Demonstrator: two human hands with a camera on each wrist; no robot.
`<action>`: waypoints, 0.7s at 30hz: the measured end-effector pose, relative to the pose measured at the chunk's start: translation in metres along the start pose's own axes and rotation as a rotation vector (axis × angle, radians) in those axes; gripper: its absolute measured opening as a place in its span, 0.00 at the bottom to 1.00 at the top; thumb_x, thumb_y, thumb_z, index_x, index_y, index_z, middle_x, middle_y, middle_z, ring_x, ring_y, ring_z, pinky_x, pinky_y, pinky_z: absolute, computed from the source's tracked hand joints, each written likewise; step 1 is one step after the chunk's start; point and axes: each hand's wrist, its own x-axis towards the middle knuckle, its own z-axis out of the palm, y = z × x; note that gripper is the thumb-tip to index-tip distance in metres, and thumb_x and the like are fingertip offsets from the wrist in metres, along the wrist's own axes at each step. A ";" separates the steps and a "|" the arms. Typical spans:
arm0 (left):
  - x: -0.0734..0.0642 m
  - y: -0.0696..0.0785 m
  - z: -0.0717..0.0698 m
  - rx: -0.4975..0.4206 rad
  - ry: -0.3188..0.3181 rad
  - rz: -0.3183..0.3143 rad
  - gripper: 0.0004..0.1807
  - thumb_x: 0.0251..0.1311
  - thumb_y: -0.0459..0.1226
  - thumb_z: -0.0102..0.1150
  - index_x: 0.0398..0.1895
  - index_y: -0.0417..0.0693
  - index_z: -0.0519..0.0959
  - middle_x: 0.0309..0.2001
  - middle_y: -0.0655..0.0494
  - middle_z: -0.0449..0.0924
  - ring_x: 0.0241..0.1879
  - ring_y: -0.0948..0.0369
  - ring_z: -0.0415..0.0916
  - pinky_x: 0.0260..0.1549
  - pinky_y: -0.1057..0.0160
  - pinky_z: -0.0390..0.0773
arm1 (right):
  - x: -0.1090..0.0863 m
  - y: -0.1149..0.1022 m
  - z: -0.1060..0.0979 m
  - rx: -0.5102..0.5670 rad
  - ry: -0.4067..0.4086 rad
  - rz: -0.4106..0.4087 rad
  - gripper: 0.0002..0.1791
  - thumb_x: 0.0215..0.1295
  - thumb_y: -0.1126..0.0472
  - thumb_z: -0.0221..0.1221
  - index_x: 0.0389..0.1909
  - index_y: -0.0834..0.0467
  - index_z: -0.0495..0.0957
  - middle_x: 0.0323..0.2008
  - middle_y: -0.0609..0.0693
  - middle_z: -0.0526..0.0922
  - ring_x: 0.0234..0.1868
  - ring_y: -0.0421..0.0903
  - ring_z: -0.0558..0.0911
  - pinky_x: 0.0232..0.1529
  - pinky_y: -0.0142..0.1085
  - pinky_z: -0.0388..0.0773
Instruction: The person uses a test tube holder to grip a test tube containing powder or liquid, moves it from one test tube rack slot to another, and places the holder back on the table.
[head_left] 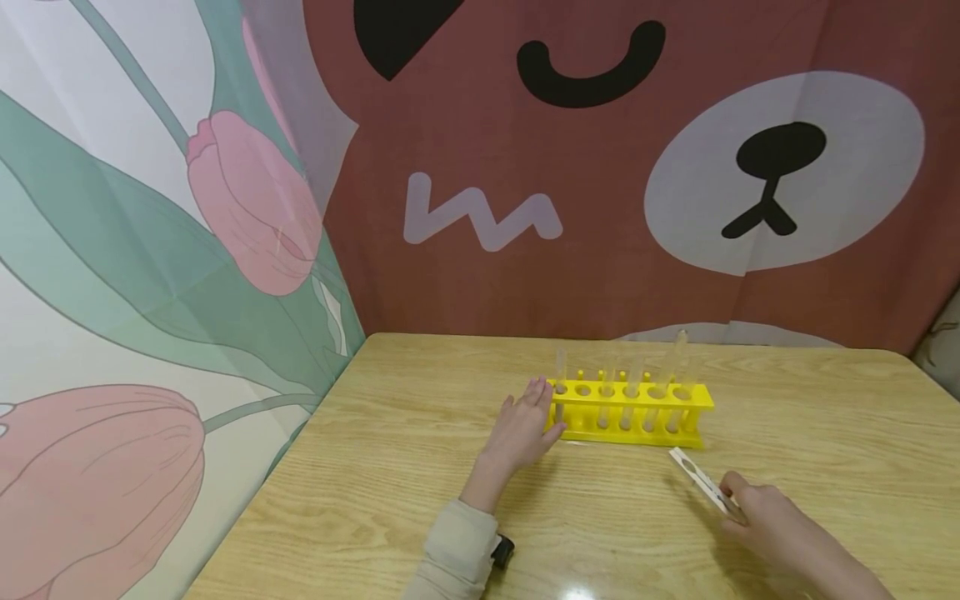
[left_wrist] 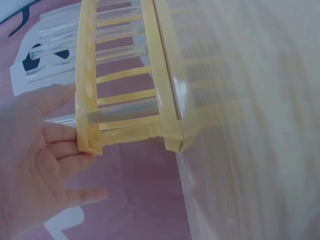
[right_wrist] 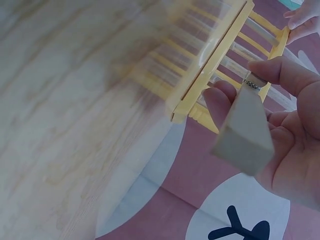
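A yellow test tube rack (head_left: pixel 630 437) stands on the table, with several clear test tubes (head_left: pixel 636 375) upright or slightly tilted in its holes. The second hole from the left has no tube. In the left wrist view, the tube at the near end (left_wrist: pixel 125 111) looks greyish inside. My left hand (head_left: pixel 521 429) grips the rack's left end, its thumb and fingers on the upper plate. To the rack's front right, my right hand (head_left: pixel 768 512) pinches a wooden test tube clamp (head_left: pixel 701 477) by its rear part. A metal spring (right_wrist: pixel 253 84) shows on the clamp, whose tip points toward the rack, apart from it.
The light wooden table (head_left: pixel 360 500) extends around the rack. A printed cloth (head_left: pixel 465 283) with a bear hangs behind its back edge, and a tulip-patterned cloth (head_left: pixel 247 208) hangs at the left.
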 end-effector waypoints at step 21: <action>-0.001 0.000 -0.001 0.010 0.017 -0.026 0.32 0.60 0.50 0.50 0.63 0.40 0.63 0.64 0.47 0.58 0.63 0.55 0.53 0.54 0.49 0.61 | -0.002 -0.007 -0.001 0.024 0.037 -0.029 0.11 0.51 0.70 0.59 0.34 0.64 0.67 0.14 0.46 0.62 0.12 0.37 0.59 0.12 0.27 0.59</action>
